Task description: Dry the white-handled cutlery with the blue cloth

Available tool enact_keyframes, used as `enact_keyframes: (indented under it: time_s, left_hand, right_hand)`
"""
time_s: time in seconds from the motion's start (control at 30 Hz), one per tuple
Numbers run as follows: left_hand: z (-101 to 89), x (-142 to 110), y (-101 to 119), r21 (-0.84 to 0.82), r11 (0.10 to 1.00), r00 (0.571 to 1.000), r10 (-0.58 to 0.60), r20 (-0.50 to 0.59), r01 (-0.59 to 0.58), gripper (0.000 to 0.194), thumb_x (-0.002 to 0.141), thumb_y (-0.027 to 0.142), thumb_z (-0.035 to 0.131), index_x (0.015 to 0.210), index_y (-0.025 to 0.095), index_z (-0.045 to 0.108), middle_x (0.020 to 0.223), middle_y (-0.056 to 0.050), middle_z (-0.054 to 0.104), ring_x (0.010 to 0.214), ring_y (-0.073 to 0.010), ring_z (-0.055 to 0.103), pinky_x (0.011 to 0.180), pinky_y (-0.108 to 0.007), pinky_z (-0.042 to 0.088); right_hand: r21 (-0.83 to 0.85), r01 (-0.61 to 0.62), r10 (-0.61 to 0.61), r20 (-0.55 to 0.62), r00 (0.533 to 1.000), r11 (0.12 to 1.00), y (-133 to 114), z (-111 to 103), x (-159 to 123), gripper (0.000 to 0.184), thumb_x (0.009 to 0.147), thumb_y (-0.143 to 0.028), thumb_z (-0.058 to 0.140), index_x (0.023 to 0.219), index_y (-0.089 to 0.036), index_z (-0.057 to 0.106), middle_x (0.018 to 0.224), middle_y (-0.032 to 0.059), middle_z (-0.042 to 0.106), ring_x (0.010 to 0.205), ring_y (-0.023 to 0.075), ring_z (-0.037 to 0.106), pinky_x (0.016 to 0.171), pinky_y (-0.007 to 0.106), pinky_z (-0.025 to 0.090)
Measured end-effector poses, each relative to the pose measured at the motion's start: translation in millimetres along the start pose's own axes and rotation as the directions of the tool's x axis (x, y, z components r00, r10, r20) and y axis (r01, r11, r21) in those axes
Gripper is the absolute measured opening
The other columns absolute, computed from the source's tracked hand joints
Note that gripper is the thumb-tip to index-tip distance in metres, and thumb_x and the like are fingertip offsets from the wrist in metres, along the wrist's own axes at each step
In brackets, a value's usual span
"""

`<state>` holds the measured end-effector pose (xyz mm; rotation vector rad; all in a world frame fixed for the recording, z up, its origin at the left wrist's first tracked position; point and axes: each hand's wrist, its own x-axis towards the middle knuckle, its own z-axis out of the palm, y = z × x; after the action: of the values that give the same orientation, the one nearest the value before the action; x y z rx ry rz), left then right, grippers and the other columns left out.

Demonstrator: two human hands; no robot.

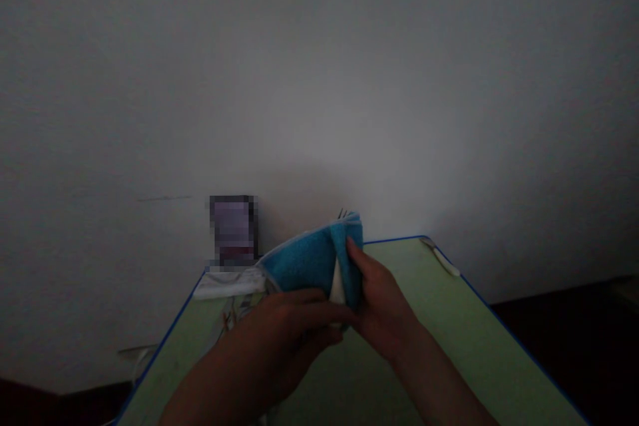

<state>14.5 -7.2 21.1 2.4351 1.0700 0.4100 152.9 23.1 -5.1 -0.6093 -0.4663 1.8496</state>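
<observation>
A blue cloth [302,258] with a pale edge is wrapped around a fork with a white handle [337,285], held up above the table. Dark tines poke out over the cloth's top edge. My right hand [382,303] is closed around the folded right side of the cloth, thumb on its front. From the left, my left hand [287,326] reaches across, its fingers closed at the lower end of the white handle. The left fingertips nearly meet the right palm, and the handle's end is hidden there.
The green table [429,319] has a blue edge and stands against a grey wall [319,80]. A utensil with a white handle [446,262] lies at its right edge. Back left are a white cloth [229,283] and a blurred-out box [233,229]. Partly hidden utensils [228,319] lie beside my left hand.
</observation>
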Motion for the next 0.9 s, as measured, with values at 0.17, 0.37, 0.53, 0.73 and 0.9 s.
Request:
enact_keyframes:
  time_s: [0.17,0.37,0.53,0.73,0.9]
  left_hand:
    - [0.0,0.9,0.2,-0.001,1.000,1.000,0.004,0.001,-0.004,0.032,0.087,0.012,0.046,0.101,0.033,0.065,0.093,0.003,0.065,0.083,-0.0124,0.061,0.069,-0.021,0.042]
    - [-3.9,-3.0,3.2,0.002,1.000,1.000,-0.010,0.029,0.010,0.040,0.083,0.004,0.046,0.100,0.033,0.067,0.091,0.003,0.064,0.081,-0.0113,0.061,0.067,-0.020,0.041]
    - [-7.3,-8.5,0.6,-0.032,0.998,0.998,-0.050,0.037,0.051,0.036,0.082,0.005,0.050,0.096,0.033,0.069,0.090,0.003,0.064,0.081,-0.0113,0.060,0.067,-0.019,0.041]
    - [-8.7,-11.0,-0.1,-0.032,0.998,0.997,-0.051,0.051,0.053,0.032,0.083,0.010,0.053,0.096,0.035,0.069,0.086,0.003,0.064,0.079,-0.0117,0.060,0.067,-0.019,0.041]
    - [-7.5,-9.5,1.2,-0.028,0.998,0.996,-0.058,0.068,0.060,0.032,0.084,0.010,0.054,0.096,0.035,0.069,0.086,0.005,0.064,0.079,-0.0111,0.060,0.066,-0.019,0.040]
  right_hand:
    - [-0.022,0.088,-0.087,0.047,0.995,0.996,-9.0,-4.3,3.2,0.019,0.079,-0.035,0.062,0.079,-0.016,0.066,0.073,0.0040,0.071,0.082,0.0199,0.066,0.078,0.034,0.051]
    - [-0.011,0.118,-0.117,0.022,0.993,0.993,-11.3,-3.8,3.4,0.020,0.077,-0.035,0.063,0.083,-0.016,0.066,0.076,0.0037,0.072,0.071,0.0183,0.066,0.075,0.035,0.051]
    - [-0.037,0.130,-0.130,0.005,0.992,0.991,-10.0,-7.0,6.7,0.021,0.075,-0.036,0.065,0.084,-0.016,0.066,0.083,0.0057,0.072,0.076,0.0197,0.066,0.076,0.037,0.051]
    - [-0.019,0.141,-0.141,0.002,0.990,0.990,-10.7,-10.6,8.4,0.020,0.075,-0.035,0.065,0.085,-0.018,0.067,0.083,0.0041,0.072,0.088,0.0212,0.065,0.082,0.038,0.049]
    - [-0.053,0.120,-0.119,0.027,0.993,0.991,-11.0,-9.9,7.0,0.021,0.076,-0.035,0.065,0.086,-0.017,0.067,0.078,0.0054,0.072,0.088,0.0225,0.065,0.081,0.039,0.049]
